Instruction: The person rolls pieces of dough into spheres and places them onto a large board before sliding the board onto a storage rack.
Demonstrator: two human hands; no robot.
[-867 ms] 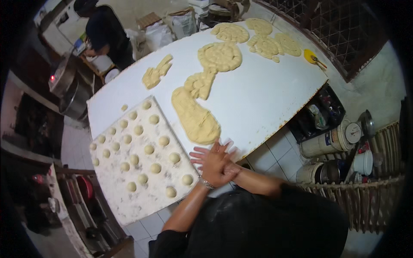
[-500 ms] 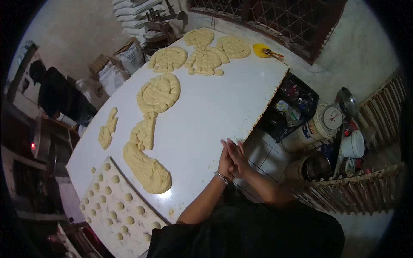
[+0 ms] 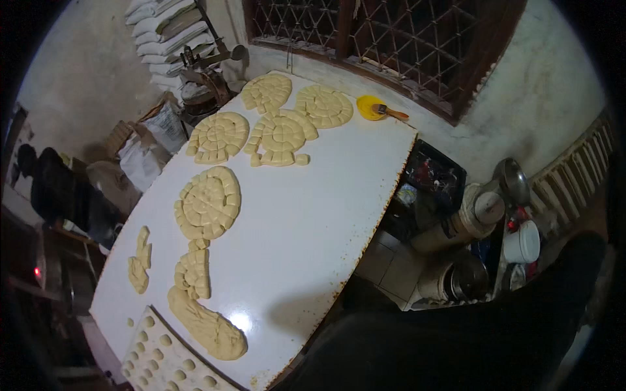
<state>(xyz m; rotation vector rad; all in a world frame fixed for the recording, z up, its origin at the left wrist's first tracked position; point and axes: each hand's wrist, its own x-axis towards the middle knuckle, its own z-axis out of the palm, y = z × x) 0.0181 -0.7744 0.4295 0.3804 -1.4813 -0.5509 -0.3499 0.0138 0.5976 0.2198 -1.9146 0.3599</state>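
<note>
Neither of my hands shows; only my dark clothing point(image 3: 456, 345) fills the lower right, hiding whatever is beneath it. On the white table point(image 3: 306, 208) lie several coiled, cut rounds of pale dough point(image 3: 207, 202) toward the back and middle. A long uncut lump of dough point(image 3: 212, 329) lies near the front, touching a smaller cut piece point(image 3: 192, 274). Loose dough strips point(image 3: 138, 267) sit to the left. A floured board point(image 3: 163, 365) bearing several small dough balls is at the bottom left. A yellow dish point(image 3: 366, 104) with a brush point(image 3: 388, 111) across it sits at the back right corner.
Another person in dark clothes point(image 3: 65, 186) stands left of the table. Stacked sacks point(image 3: 163, 39) and metal equipment point(image 3: 202, 91) occupy the back left. Below a barred window point(image 3: 391, 45), at right, are a black crate point(image 3: 433, 173), buckets point(image 3: 521, 241) and a metal bowl point(image 3: 512, 182).
My joined hands, earlier at the table's front right edge, have left the view. The view has swung up toward the window, so the dough and board appear lower, and my clothing now extends further right.
</note>
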